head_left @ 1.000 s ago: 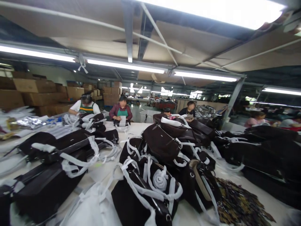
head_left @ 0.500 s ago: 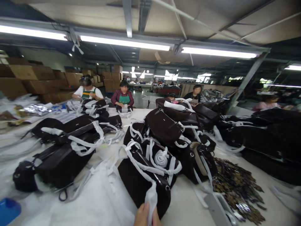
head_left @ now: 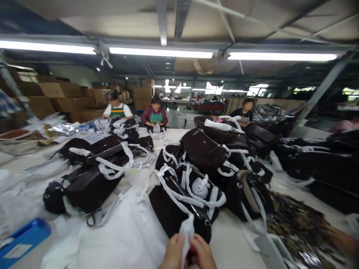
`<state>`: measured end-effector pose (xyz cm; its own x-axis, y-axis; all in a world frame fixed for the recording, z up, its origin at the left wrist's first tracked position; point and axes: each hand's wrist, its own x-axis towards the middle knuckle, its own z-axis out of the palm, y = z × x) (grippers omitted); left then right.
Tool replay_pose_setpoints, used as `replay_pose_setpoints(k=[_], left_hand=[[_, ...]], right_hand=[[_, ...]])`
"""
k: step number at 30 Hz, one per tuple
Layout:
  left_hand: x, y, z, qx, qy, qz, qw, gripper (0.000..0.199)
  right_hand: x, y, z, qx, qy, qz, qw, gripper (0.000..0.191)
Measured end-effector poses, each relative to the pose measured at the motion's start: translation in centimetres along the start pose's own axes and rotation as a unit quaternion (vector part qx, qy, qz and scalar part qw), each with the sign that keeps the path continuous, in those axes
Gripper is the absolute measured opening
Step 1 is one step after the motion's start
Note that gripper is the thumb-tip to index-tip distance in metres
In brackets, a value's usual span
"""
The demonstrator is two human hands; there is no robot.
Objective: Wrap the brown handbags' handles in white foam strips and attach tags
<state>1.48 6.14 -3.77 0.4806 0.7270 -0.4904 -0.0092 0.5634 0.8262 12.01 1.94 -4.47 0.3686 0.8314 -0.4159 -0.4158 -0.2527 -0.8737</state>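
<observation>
At the bottom centre, my left hand [head_left: 173, 251] pinches one side of a white tissue-like wrapping [head_left: 186, 231] around the end of a bag strap. My right hand [head_left: 202, 252] is closed on the wrapping's other side, with its fingers bent around it. The strap belongs to a black handbag [head_left: 165, 209] that lies tilted on the table just beyond my hands. White wrapping also covers the bag's handles, and a rolled white bundle [head_left: 201, 186] rests on its top. What lies inside the wrapping between my fingers is hidden.
White sheets [head_left: 120, 231] spread over the table on the left, near a blue tape dispenser [head_left: 28, 241]. More black bags [head_left: 92, 186] lie around. At right are a grey box-like tool [head_left: 269, 252], a pile of small brownish pieces [head_left: 297, 224] and another person's blurred hand [head_left: 340, 237].
The view has shifted, so the scene sits further right. My hands have come higher into view, still on the wrapping. Another person's hand has appeared over the brownish pile.
</observation>
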Motion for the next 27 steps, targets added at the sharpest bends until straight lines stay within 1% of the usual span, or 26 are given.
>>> replay_pose_setpoints(k=[2, 5, 7, 9, 11, 13, 15, 17, 19, 21, 23, 25, 26, 27], left_hand=[[-1.0, -0.7, 0.7, -0.010, 0.028, -0.011, 1.000, 0.052], [-1.6, -0.2, 1.1, -0.009, 0.042, -0.019, 0.999, 0.054], [-1.7, 0.3, 1.1, 0.002, 0.045, -0.019, 0.999, 0.051], [-1.7, 0.5, 1.1, 0.016, 0.039, -0.011, 0.999, 0.047], [-1.8, 0.5, 1.1, 0.032, 0.025, -0.006, 0.999, 0.043], [-1.9, 0.7, 1.1, 0.050, 0.014, -0.015, 0.999, 0.036], [-1.9, 1.1, 1.2, 0.068, 0.014, -0.038, 0.997, 0.028], [-1.9, 1.7, 1.2, 0.087, 0.021, -0.055, 0.994, 0.019], [-1.7, 2.2, 1.2, 0.101, 0.030, -0.056, 0.993, 0.012], [-1.4, 2.6, 1.2, 0.102, 0.038, -0.053, 0.993, 0.009], [-1.2, 2.7, 1.2, 0.091, 0.045, -0.057, 0.993, 0.009], [-1.0, 2.6, 1.2, 0.082, 0.044, -0.062, 0.994, 0.009], [-1.0, 2.6, 1.3, 0.083, 0.041, -0.061, 0.994, 0.009], [-1.0, 2.6, 1.3, 0.086, 0.036, -0.057, 0.994, 0.010]], right_hand=[[-1.0, 0.0, -0.2, 0.052, -0.006, 0.016, 0.999, 0.030], [-1.5, -1.0, 0.8, 0.122, -0.039, 0.014, 0.992, 0.035], [-1.4, -1.4, 1.4, 0.132, -0.046, 0.015, 0.990, 0.037], [-1.3, -1.6, 1.7, 0.135, -0.037, 0.016, 0.990, 0.036], [-1.0, -1.5, 1.7, 0.100, 0.000, 0.003, 0.995, 0.033], [-0.4, -1.4, 1.6, 0.025, 0.067, -0.024, 0.997, 0.029], [0.2, -1.4, 1.7, -0.035, 0.125, -0.044, 0.991, 0.025], [0.7, -1.5, 1.8, -0.044, 0.144, -0.042, 0.988, 0.022], [0.8, -1.5, 1.8, -0.027, 0.128, -0.027, 0.991, 0.020], [0.5, -1.5, 1.8, -0.003, 0.102, -0.008, 0.995, 0.023], [0.0, -1.6, 1.7, 0.046, 0.051, 0.017, 0.998, 0.031], [-0.5, -1.7, 1.6, 0.113, -0.007, 0.037, 0.993, 0.040], [-0.6, -1.7, 1.6, 0.136, -0.024, 0.040, 0.990, 0.043], [-0.6, -1.7, 1.6, 0.146, -0.026, 0.040, 0.988, 0.045]])
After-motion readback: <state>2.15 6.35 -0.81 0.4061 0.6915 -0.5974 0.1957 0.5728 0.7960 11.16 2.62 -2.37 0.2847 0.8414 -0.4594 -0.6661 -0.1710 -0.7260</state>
